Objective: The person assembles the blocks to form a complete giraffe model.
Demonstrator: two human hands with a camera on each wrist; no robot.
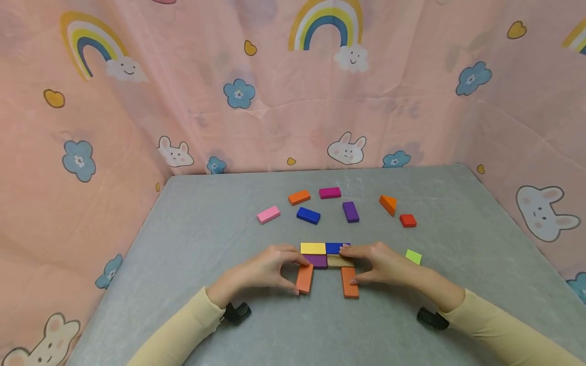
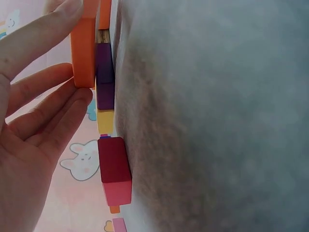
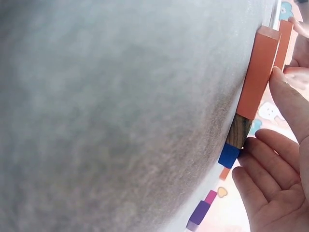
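Note:
My left hand (image 1: pixel 274 267) pinches an orange block (image 1: pixel 304 278) between thumb and fingers. In the left wrist view this orange block (image 2: pixel 83 53) appears slightly raised off the table. My right hand (image 1: pixel 377 262) has its thumb touching a second orange block (image 1: pixel 350 284) lying on the table. Its fingertips touch the blue block (image 1: pixel 335 247) and lie near the wood-grain block (image 1: pixel 340 261). Beside these sit a yellow block (image 1: pixel 313 248) and a purple block (image 1: pixel 317 261), forming two short rows. The right wrist view shows the thumb against the orange block's side (image 3: pixel 259 72).
Farther back lie pink (image 1: pixel 268 214), orange (image 1: pixel 299 197), magenta (image 1: pixel 330 192), blue (image 1: pixel 309 215) and purple (image 1: pixel 350 212) blocks. An orange triangle (image 1: pixel 388 204), a red block (image 1: pixel 408 220) and a lime block (image 1: pixel 413 256) are to the right. A red-pink block (image 2: pixel 115 169) shows in the left wrist view.

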